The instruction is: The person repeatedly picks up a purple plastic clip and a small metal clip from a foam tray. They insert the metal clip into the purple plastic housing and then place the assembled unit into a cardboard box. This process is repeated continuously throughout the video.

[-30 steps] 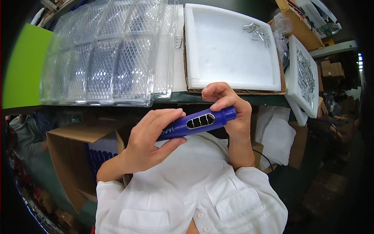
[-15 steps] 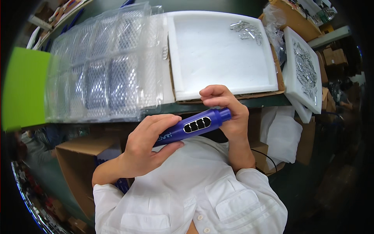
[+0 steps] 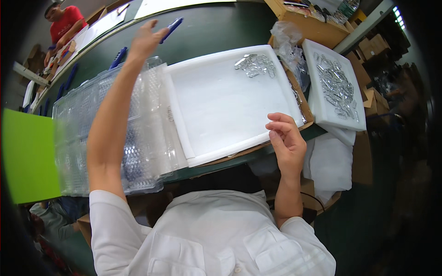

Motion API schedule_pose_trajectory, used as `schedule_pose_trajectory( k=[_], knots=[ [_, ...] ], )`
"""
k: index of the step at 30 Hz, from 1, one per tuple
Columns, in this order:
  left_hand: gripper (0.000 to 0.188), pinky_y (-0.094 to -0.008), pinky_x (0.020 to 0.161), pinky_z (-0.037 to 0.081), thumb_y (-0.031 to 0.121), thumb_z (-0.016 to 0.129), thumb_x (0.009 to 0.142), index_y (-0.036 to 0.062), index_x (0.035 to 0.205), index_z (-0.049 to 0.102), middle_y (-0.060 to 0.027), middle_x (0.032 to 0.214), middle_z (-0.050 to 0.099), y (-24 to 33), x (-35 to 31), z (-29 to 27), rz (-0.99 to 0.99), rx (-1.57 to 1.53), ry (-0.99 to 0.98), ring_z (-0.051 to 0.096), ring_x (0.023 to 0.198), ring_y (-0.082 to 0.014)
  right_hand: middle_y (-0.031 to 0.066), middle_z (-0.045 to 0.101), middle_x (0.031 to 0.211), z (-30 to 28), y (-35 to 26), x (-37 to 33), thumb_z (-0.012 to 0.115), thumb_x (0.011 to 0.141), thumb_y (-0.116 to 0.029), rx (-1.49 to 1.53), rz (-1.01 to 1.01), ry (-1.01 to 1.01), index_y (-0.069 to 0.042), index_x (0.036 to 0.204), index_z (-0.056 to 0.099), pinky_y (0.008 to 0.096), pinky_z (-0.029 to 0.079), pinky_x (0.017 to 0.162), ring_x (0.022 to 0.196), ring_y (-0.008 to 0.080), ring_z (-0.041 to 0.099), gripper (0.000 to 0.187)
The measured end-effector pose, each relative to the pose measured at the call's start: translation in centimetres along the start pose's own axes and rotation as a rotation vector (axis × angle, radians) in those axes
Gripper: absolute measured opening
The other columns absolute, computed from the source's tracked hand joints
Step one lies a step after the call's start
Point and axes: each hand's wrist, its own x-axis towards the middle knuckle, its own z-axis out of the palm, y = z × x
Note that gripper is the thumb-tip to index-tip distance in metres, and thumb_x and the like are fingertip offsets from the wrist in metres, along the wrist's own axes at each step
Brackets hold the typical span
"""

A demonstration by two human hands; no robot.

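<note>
My left hand is stretched far out over the green table, blurred by motion, its fingers apart. At its fingertips is a blue tube-shaped device, which looks sharper than the hand; whether they still touch is hard to tell. My right hand hovers over the near right edge of a white foam tray, fingers loosely curled and apart, with nothing seen in it. Small shiny metal loops lie in the tray's far right corner.
Clear plastic blister trays lie stacked at left, beside a bright green panel. More blue devices lie beyond them. A second foam tray of metal loops leans at right, near a plastic bag. A person in red sits far left.
Both hands were on the blue device near my body. My left hand has carried it to the far table; my right hand has come away from it. The view has shifted.
</note>
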Motion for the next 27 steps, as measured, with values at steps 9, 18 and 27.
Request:
schedule_pose_trajectory(
  k=[9,18,27],
  knots=[
    [0.037,-0.0372,0.114,0.045,0.018,0.062,0.106,0.0073,0.142,0.065,-0.0107,0.140,0.068,3.2,-17.4,-18.3,-0.005,-0.050,0.242,0.061,0.131,-0.0229,0.0139,0.074,0.110,-2.6,2.9,8.5,0.069,0.092,0.001,-0.647,-0.209,0.043,-0.002,0.111,0.073,0.0381,0.057,0.085,0.096,0.0312,0.073,0.020],
    [0.024,-0.0323,0.101,0.054,0.004,0.061,0.104,-0.0008,0.126,0.069,-0.0089,0.123,0.072,-4.1,-54.2,-31.7,-0.708,0.183,0.702,0.067,0.109,-0.0187,0.0179,0.070,0.103,-0.1,10.6,18.4,0.062,0.099,-0.019,-1.454,-0.564,-0.334,-0.006,0.100,0.073,0.0460,0.056,0.088,0.098,0.0348,0.069,0.017],
    [0.026,-0.0346,0.085,0.059,0.008,0.064,0.099,-0.0036,0.121,0.072,-0.0167,0.110,0.077,-12.1,-78.8,-30.1,-1.284,0.075,0.492,0.076,0.099,-0.0248,0.0151,0.070,0.129,-0.5,7.3,10.1,0.058,0.106,-0.020,-1.296,-0.511,-0.485,-0.001,0.119,0.074,0.0402,0.051,0.104,0.119,0.0338,0.067,0.028]
  ],
)
